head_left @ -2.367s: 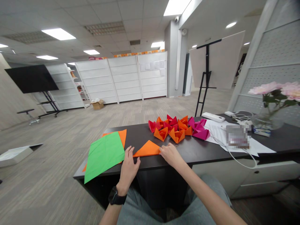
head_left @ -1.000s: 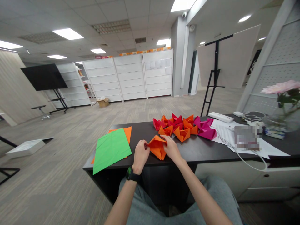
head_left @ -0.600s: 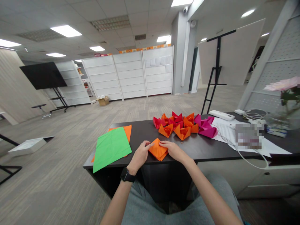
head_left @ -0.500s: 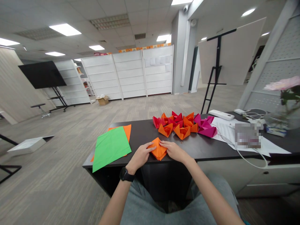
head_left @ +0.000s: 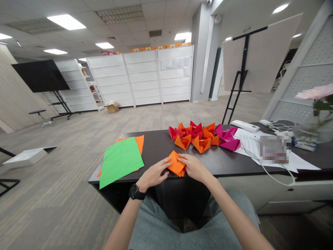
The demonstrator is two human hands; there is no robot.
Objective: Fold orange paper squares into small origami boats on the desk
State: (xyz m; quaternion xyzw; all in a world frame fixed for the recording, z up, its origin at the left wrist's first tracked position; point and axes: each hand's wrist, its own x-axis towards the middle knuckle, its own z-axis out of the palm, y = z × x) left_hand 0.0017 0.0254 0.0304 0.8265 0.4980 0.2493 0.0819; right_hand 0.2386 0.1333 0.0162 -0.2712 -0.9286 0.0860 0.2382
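Observation:
A folded square of orange origami paper [head_left: 177, 164] lies near the front edge of the dark desk, its lower layers slightly fanned. My left hand [head_left: 153, 174], with a black watch at the wrist, rests its outstretched fingertips on the paper's left side; the thumb stands apart from it. On the right side, my right hand [head_left: 194, 167] grips the paper, fingers on top and thumb hidden. Just beyond are several folded paper boats, among them an orange boat [head_left: 201, 144], a red boat [head_left: 174, 133] and a magenta boat [head_left: 229, 144].
Green paper sheets [head_left: 121, 159] overlap an orange sheet [head_left: 140, 143] on the desk's [head_left: 153, 146] left, hanging over the front edge. To the right lie white papers [head_left: 299, 161], a white cable [head_left: 273, 177], a white power bank-like device [head_left: 245, 126] and a glass flower vase [head_left: 308, 133].
My left hand has slid slightly left and its thumb has come away from the paper. The orange paper has turned a little, and its lower layers show more. The camera view has shifted slightly.

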